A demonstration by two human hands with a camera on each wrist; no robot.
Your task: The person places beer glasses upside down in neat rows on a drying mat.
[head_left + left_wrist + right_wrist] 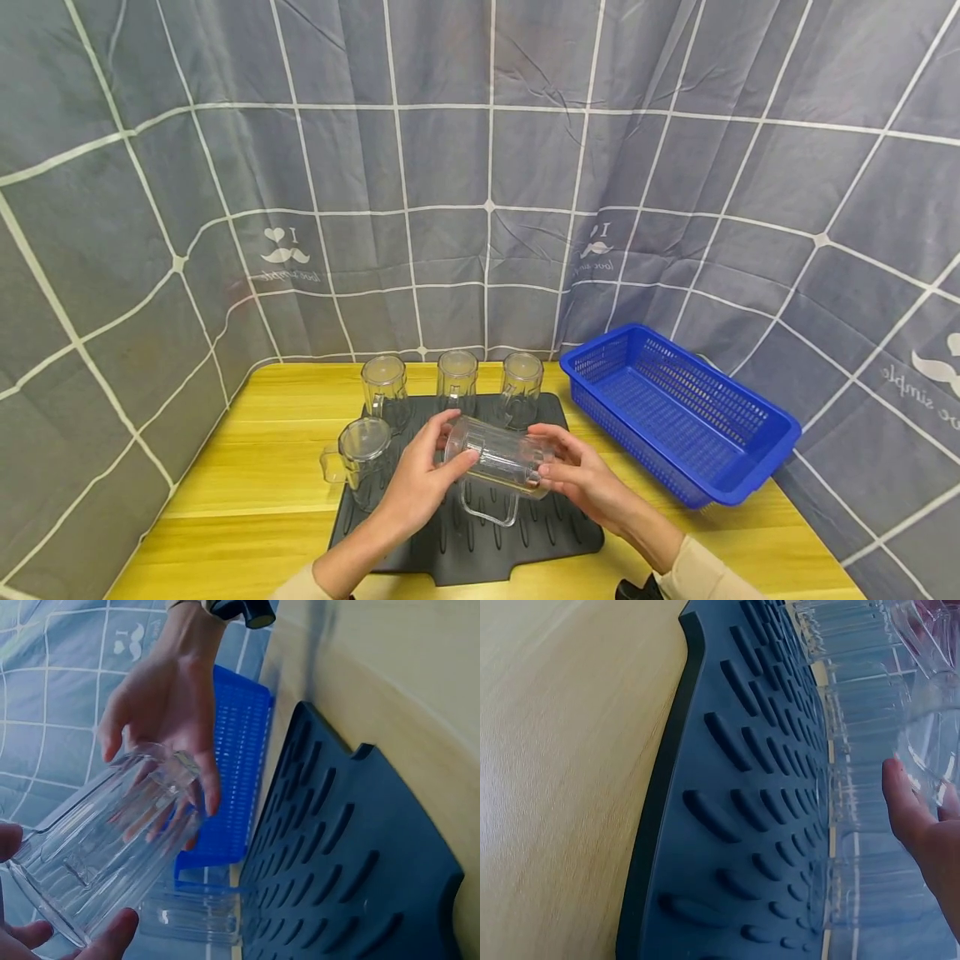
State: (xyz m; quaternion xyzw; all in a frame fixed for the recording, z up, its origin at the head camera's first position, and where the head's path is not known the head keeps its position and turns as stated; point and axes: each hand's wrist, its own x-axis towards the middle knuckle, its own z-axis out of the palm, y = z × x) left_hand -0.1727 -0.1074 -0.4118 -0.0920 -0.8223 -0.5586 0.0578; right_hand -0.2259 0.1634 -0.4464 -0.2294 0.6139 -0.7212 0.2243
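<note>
A clear glass mug (501, 457) lies on its side in the air above a dark ribbed drying mat (551, 533), its handle (491, 518) hanging toward me. My left hand (422, 479) grips its left end, thumb on the near side. Around the right end are the thumb and fingers of my right hand (588, 482); in the left wrist view its fingers show through the glass. Three mugs stand upside down along the mat's back: left mug (385, 385), middle mug (457, 383) and right mug (522, 385). Another inverted mug (366, 454) stands beside my left hand, handle pointing left.
A blue perforated plastic basket (611, 414) sits at an angle on the right of the yellow wood-grain table (225, 467). Behind and on both sides hangs a grey curtain (442, 175) with white grid lines. A black object (637, 590) shows by my right sleeve.
</note>
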